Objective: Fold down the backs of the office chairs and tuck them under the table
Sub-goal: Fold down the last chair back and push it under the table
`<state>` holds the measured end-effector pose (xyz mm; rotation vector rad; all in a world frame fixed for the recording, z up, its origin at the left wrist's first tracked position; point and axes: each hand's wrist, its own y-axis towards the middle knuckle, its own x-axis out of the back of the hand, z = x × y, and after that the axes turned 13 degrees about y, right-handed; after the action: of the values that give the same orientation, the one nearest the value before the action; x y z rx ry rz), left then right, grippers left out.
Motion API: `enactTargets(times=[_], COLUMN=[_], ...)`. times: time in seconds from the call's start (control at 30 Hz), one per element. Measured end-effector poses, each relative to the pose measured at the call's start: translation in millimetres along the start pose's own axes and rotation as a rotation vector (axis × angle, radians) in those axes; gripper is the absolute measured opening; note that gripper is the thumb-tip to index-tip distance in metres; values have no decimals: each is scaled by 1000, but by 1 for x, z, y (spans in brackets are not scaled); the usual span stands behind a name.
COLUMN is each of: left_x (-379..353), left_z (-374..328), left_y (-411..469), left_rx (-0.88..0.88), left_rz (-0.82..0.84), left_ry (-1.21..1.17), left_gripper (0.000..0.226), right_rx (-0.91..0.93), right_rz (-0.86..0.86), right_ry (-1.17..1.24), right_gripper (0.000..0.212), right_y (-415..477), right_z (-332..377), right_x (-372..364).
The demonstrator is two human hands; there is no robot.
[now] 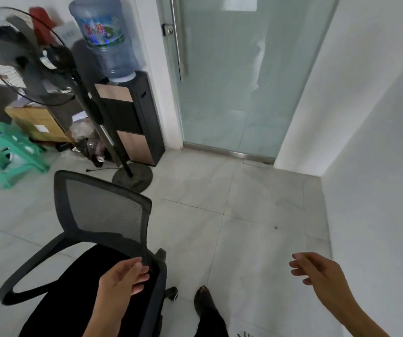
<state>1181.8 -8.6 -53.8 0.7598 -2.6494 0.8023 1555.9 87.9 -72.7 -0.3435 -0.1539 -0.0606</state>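
Note:
A black office chair with a mesh back stands at the lower left on the tiled floor, its back upright and its seat black. My left hand grips the lower right edge of the back's frame, where it meets the seat. My right hand hangs in the air to the right of the chair, fingers loosely apart, holding nothing. No table shows in this view.
A standing fan on a round base is just behind the chair. Beside it a water dispenser carries a blue bottle. Green stools and boxes crowd the left. A frosted glass door is ahead, a white wall at the right. My foot is near the chair's castor.

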Motion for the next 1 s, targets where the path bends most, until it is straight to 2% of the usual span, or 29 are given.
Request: enactTargets(times=[0.3, 0.5, 0.63, 0.77, 0.83, 1.0], left_x=[26, 33, 14, -19, -37, -64], left_z=[-103, -105, -103, -101, -111, -118], left_y=[170, 230, 256, 281, 287, 293], left_rx=[35, 175, 403, 639, 708, 823], left_rz=[-289, -508, -625, -576, -598, -671], left_ry=[-39, 42, 123, 149, 150, 343], left_gripper=[7, 12, 52, 77, 77, 72], right_rx=[76, 38, 45, 82, 116, 279], right_rz=[110, 295, 469, 663, 785, 1098], right_ry=[-15, -101, -183, -262, -331, -513], right_gripper=[15, 14, 12, 13, 13, 13], right_y=[166, 279, 367, 446, 475, 499], right_z=[111, 138, 165, 205, 226, 255], right_x=[-97, -169, -218, -274, -312, -423])
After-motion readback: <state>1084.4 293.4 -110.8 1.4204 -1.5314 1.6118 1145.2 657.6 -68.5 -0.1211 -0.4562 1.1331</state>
